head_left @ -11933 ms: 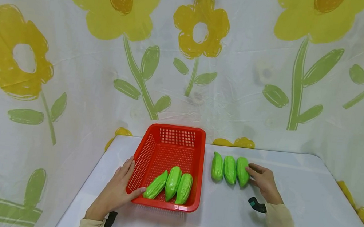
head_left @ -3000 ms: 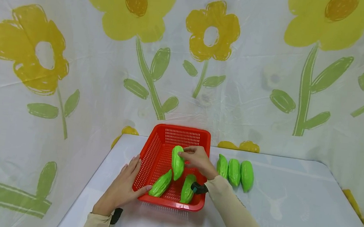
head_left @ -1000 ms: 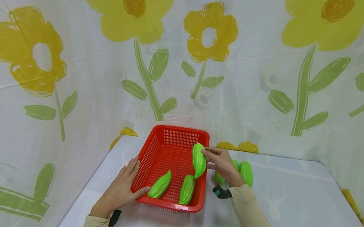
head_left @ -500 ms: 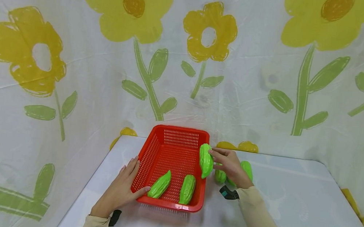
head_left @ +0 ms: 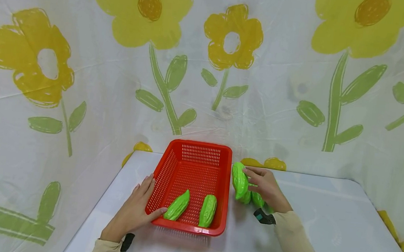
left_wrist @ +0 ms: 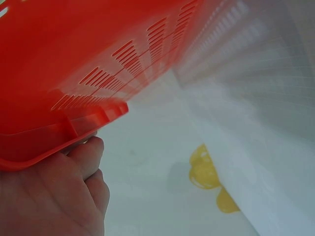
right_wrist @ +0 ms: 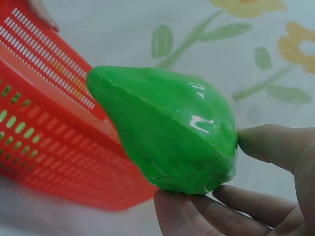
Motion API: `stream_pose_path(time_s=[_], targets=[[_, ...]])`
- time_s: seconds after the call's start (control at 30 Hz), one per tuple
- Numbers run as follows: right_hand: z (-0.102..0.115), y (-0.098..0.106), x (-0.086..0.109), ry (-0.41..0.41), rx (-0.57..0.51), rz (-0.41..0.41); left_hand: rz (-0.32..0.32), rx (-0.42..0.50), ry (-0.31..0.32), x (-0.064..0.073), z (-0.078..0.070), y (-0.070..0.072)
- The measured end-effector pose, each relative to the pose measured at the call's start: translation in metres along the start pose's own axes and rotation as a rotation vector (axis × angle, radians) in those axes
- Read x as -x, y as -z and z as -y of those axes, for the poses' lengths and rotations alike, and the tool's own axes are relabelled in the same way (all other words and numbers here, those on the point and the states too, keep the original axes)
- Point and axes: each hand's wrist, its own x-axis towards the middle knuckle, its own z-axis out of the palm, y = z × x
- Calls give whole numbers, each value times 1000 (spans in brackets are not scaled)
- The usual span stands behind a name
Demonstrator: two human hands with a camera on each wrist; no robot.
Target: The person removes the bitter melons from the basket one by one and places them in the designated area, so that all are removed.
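Note:
My right hand (head_left: 267, 188) pinches a bright green bitter melon (head_left: 239, 181) between thumb and fingers. The melon hangs just right of the red basket (head_left: 222, 193), its narrow end pointing down and overlapping the melons behind. In the right wrist view, the held melon (right_wrist: 167, 128) shows glossy and ridged. My left hand (head_left: 132, 208) rests on the basket's left side, fingers extended along the rim and thumb across the near left corner. Inside the basket lie a tilted bitter melon (head_left: 177, 205) and another bitter melon (head_left: 208, 211) by the right wall.
More bitter melons (head_left: 257, 200) lie on the white table (head_left: 324, 219) right of the basket, partly hidden by my right hand and the held melon. A white sheet (head_left: 261, 119) with printed yellow flowers hangs behind the table and along its sides.
My right hand has lifted one bitter melon out of the basket and carried it rightward past the rim. Three lay in the basket earliest; two lie there now. My left hand has stayed in place.

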Motion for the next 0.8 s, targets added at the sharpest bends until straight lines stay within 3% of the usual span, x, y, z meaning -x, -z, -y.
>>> stream_pose_path(time_s=[0.8], targets=[[-16, 55, 14, -32, 74, -98, -1, -8, -1, -1, 0, -1]])
